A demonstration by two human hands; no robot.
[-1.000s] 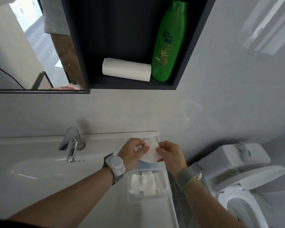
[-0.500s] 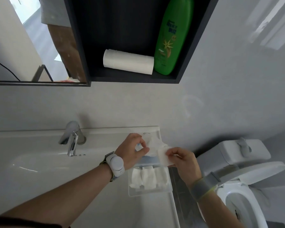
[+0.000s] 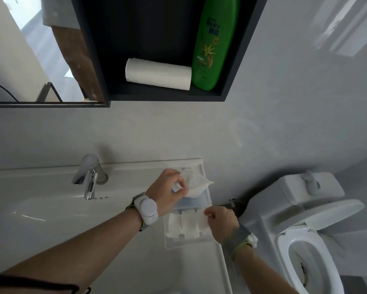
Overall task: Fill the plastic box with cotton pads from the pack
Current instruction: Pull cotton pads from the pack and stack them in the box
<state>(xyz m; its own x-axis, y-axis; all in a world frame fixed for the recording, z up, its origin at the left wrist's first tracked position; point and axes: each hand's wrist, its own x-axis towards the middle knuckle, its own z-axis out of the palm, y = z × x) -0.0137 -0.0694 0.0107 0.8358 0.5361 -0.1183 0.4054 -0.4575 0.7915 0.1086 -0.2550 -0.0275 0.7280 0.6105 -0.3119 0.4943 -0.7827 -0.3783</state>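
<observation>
Left hand [image 3: 170, 190] grips the pack [image 3: 194, 185] of cotton pads at the back right corner of the counter [image 3: 119, 257], thumb and fingers curled round its near end; crumpled white wrapper and pads poke out toward the right edge. Whether the pack rests on the counter or is lifted clear, cannot tell.

Right hand [image 3: 221, 222] pinches one cotton pad [image 3: 203, 217] between thumb and fingertips, grip narrow, the pad held over the right side of the plastic box [image 3: 189, 244]. Box is clear, lies flat along the counter's right edge, just in front of the pack. White pads [image 3: 182, 227] already stand in rows inside it.

Faucet [image 3: 89, 177] at the back edge, left of the hands, above the basin [image 3: 40, 209]. Toilet [image 3: 309, 219] beside the counter's right edge. Wall shelf [image 3: 167, 94] above carries a paper roll [image 3: 157, 74] lying down, touching a green bottle [image 3: 215, 43].
</observation>
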